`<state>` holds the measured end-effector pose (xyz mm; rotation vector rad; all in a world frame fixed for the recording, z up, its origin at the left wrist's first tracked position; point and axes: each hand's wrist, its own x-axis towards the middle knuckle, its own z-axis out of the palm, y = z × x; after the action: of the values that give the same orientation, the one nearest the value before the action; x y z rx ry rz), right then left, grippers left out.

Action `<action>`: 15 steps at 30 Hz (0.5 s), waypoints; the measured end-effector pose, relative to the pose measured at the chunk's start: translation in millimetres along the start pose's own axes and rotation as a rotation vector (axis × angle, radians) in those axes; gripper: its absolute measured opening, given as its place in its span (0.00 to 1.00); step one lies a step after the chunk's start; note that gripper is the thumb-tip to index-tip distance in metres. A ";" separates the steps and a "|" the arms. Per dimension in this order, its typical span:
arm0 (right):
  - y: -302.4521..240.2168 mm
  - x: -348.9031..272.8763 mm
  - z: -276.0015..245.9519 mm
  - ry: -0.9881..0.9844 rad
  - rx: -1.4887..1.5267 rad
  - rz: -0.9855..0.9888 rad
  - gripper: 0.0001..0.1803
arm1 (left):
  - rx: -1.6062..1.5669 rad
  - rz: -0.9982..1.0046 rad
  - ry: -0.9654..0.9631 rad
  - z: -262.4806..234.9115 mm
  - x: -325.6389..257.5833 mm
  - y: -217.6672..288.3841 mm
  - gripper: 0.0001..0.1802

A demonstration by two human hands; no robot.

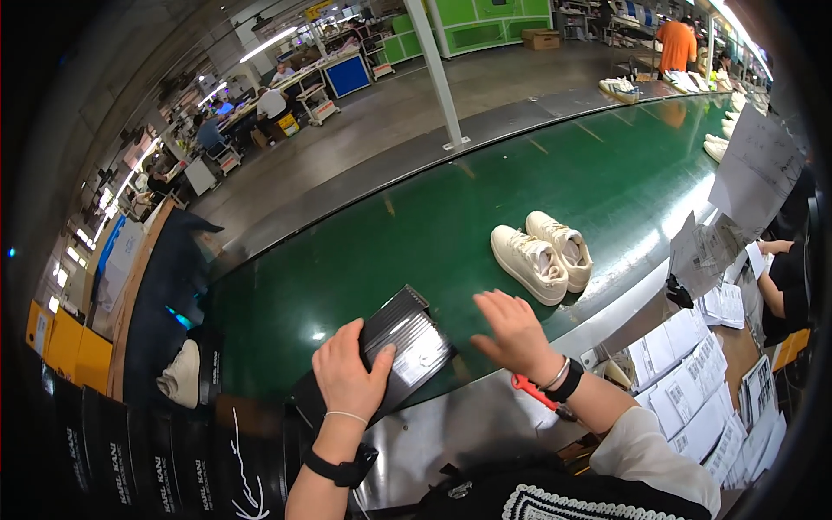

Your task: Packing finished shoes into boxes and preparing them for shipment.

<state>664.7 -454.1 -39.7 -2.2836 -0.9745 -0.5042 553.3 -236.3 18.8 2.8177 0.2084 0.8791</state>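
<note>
My left hand [347,373] grips the near end of a black shoe box [403,338] with a white label, resting on the green conveyor belt [451,217]. Beside the box, my right hand [515,334] lies flat on the belt, fingers spread, holding nothing. A pair of cream sneakers [544,254] sits on the belt just beyond my right hand, toes pointing toward me.
Several black boxes [173,477] are stacked at my lower left, a cream shoe [182,374] above them. A red-handled tool [537,394] lies on the metal ledge. Printed sheets [693,390] cover the right. Another person's arm [776,286] is at the right edge. More shoes [620,88] ride farther along.
</note>
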 end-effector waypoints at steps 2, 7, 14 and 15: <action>40.6 -16.9 11.0 -0.047 0.004 0.071 0.29 | 0.003 -0.013 -0.006 0.3 2.1 -3.7 0.23; 114.9 -38.3 26.1 -0.173 -0.177 0.343 0.23 | 0.093 0.125 0.133 -6.9 13.5 -17.1 0.19; 183.4 -30.4 34.8 -0.188 -0.488 0.425 0.22 | 0.024 0.341 0.080 46.4 20.2 -9.6 0.18; 191.9 -30.4 41.8 -0.187 -0.551 0.419 0.18 | 0.026 0.278 0.025 67.5 9.0 -18.1 0.18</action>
<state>792.1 -548.3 -159.6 -2.9732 -0.4366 -0.4157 598.0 -225.9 -34.7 2.9065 -0.1754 0.9717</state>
